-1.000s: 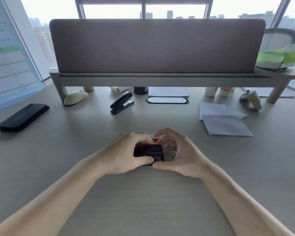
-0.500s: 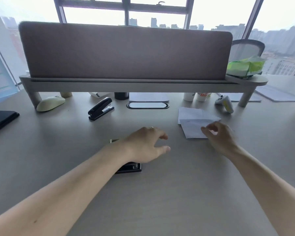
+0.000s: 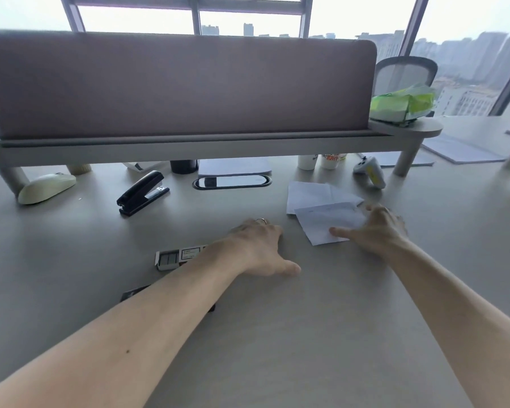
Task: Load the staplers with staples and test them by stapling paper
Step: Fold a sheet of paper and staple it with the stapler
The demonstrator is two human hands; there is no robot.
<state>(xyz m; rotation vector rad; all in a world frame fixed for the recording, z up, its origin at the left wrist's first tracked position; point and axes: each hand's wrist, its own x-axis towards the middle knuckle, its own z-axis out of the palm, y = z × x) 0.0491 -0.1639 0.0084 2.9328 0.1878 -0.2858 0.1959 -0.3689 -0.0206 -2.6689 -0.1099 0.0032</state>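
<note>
My left hand [image 3: 259, 245] lies palm down on the desk, fingers spread, holding nothing. Its forearm covers most of a small black stapler [image 3: 130, 293]. An open staple box [image 3: 171, 258] sits just left of that wrist. My right hand [image 3: 377, 228] rests on the top folded paper [image 3: 327, 222], thumb flat on the sheet and fingers curled at its right edge; whether it grips the sheet is unclear. A second paper [image 3: 309, 192] lies underneath, farther back. A larger black stapler [image 3: 142, 192] stands at the back left.
A raised shelf with a grey divider panel [image 3: 177, 83] spans the back of the desk. Under it sit a cream mouse [image 3: 46, 187], a cable grommet [image 3: 231, 182], cups [image 3: 306, 161] and a game controller [image 3: 371, 172]. A green package [image 3: 401, 104] lies on the shelf's right end.
Both hands let go of the small stapler. The right hand reached right onto the folded paper, the left hand slid forward and right, and the head turned right.
</note>
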